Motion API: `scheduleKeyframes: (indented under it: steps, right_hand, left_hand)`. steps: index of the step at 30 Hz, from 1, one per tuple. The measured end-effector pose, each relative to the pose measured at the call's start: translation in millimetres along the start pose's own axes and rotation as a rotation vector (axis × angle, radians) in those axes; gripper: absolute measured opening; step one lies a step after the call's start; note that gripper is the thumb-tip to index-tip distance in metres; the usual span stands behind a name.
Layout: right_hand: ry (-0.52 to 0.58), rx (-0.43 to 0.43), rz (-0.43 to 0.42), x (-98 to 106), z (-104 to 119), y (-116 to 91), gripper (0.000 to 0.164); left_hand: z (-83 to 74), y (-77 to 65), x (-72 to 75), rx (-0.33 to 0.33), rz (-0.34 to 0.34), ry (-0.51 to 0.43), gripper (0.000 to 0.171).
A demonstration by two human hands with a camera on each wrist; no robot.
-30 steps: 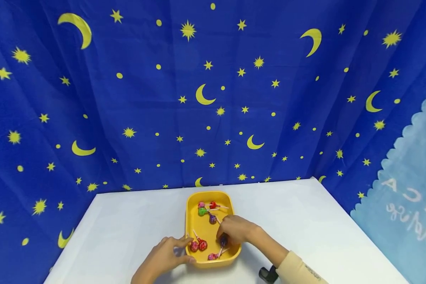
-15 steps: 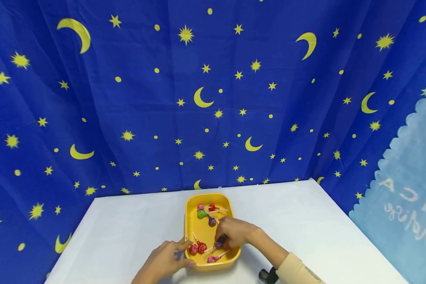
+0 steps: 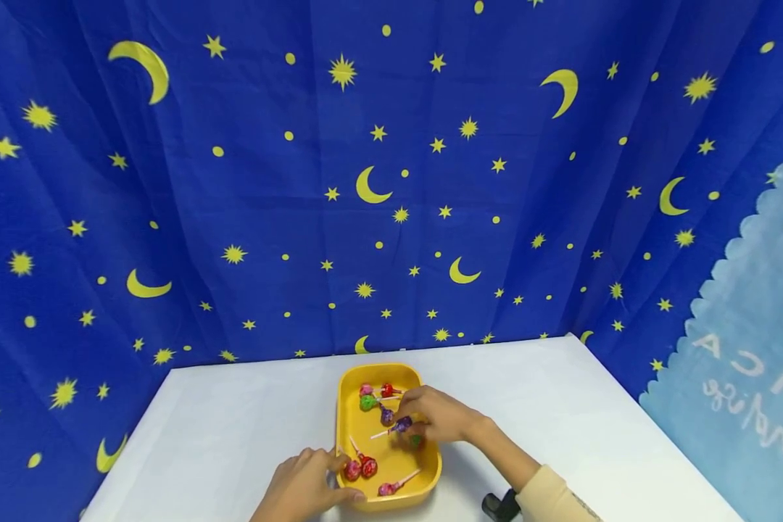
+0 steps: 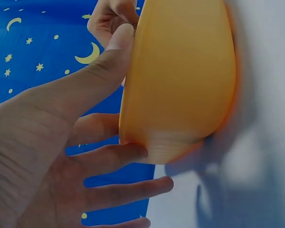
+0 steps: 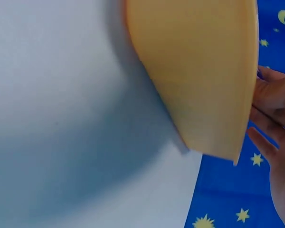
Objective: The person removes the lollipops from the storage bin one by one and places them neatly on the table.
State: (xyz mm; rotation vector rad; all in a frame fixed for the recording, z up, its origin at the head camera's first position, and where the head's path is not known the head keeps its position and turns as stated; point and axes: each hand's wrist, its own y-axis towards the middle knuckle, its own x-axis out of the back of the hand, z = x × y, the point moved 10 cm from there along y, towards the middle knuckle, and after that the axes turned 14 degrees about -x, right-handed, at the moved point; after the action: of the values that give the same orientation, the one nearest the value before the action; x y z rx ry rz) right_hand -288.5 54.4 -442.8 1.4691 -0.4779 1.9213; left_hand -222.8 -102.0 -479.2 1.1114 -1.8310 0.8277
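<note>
My right hand (image 3: 440, 415) reaches over the right rim of a yellow tray (image 3: 391, 505). It pinches a purple lollipop (image 3: 403, 425), whose white stick points left. Partly under that hand lies a green-wrapped lollipop (image 3: 417, 440). My left hand (image 3: 303, 484) rests at the tray's near left corner, thumb and straight fingers touching the rim; in the left wrist view its fingers (image 4: 128, 192) are spread. Beside those fingers lie a pink-red lollipop (image 3: 352, 470) and a red one (image 3: 368, 466). In the right wrist view, the tray wall (image 5: 194, 71) hides part of the right hand (image 5: 275, 104).
At the tray's far end sit pink (image 3: 365, 390), red (image 3: 388, 390), green (image 3: 368, 402) and purple (image 3: 387, 415) lollipops. A pink one (image 3: 388, 489) lies at the near end. A black object (image 3: 501, 505) stands by the right sleeve on the white table (image 3: 248, 420).
The right hand has drawn the purple lollipop farther up the tray, and its stick has swung to the left. A green lollipop now shows beneath the hand. The left hand stays at the rim.
</note>
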Motion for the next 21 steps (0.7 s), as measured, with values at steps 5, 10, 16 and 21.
scheduleKeyframes:
  steps: [5,10,16,21]
  right_hand:
    - [0.070,-0.088,-0.060,15,-19,4,0.026]
    - [0.140,-0.160,-0.165,33,-44,6,0.031]
    - [0.192,-0.196,-0.308,44,-72,-1,0.024]
    - [0.213,-0.229,-0.411,51,-93,-8,0.022]
  left_hand:
    - [1.8,-0.6,-1.9,0.023,0.008,-0.042,0.067]
    - [3.3,-1.3,-2.7,0.044,-0.002,-0.077,0.066]
    - [5.0,-2.8,-4.6,0.066,-0.025,-0.123,0.065]
    - [6.8,-1.4,-4.2,0.074,-0.038,-0.146,0.063]
